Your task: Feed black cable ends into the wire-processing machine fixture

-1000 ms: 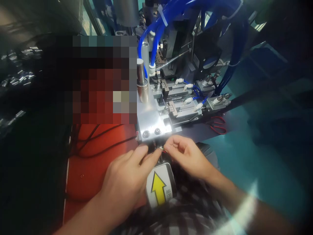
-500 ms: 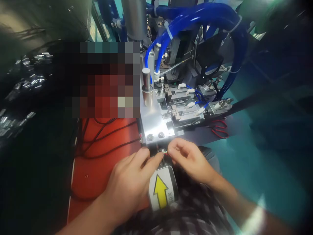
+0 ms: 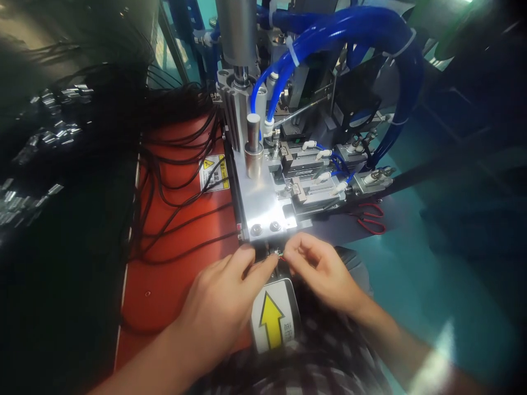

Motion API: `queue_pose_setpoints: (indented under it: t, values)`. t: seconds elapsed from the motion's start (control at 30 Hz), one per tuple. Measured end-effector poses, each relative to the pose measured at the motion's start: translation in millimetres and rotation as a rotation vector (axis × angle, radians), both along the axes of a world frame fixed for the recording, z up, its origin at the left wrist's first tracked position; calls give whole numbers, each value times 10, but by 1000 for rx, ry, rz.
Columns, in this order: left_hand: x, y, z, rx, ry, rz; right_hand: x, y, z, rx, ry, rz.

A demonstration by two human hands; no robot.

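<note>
While my right hand (image 3: 320, 270) pinches the thin coloured wires (image 3: 281, 257), their short visible length runs leftward to a fingertip of my left hand (image 3: 224, 293), just in front of the metal plate (image 3: 260, 203), though whether that hand grips them I cannot tell.

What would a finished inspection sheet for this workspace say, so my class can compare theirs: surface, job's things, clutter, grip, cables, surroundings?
Surface: red surface, bearing black cables and a warning label.
Job's things: small part with thin wires, on the near side of the metal plate; too small to identify.
Clutter: red-handled tool lying right of the metal plate.
Grip: right hand pinched at the thin wires; left hand with its thumb at the small part, closure unclear.
Cables: black cables loose across the red surface; blue tubes arched over the machinery.
Surroundings: yellow arrow sign at lower middle; teal floor at right; left side dark.
</note>
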State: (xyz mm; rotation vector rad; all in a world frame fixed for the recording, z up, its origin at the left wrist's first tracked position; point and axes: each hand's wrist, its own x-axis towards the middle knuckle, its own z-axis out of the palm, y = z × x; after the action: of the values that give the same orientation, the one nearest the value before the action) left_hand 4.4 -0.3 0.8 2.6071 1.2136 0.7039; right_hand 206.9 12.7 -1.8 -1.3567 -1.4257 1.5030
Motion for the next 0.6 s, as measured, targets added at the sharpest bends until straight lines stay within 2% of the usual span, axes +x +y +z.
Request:
queue_pose_setpoints:
  t: [0.17, 0.3, 0.47, 0.6]
  values:
    - [-3, 1, -17, -27, -22, 18, -23, -9, -18, -5, -13, -10]
    - [19, -10, 121, -126, -149, 2, -8, -64, 71, 183, -76, -14]
    - [99, -60, 412, -581, -377, 119, 56, -140, 296, 433, -173, 114]
    - [174, -45, 536, -930, -540, 223, 89, -169, 363, 587, -252, 210]
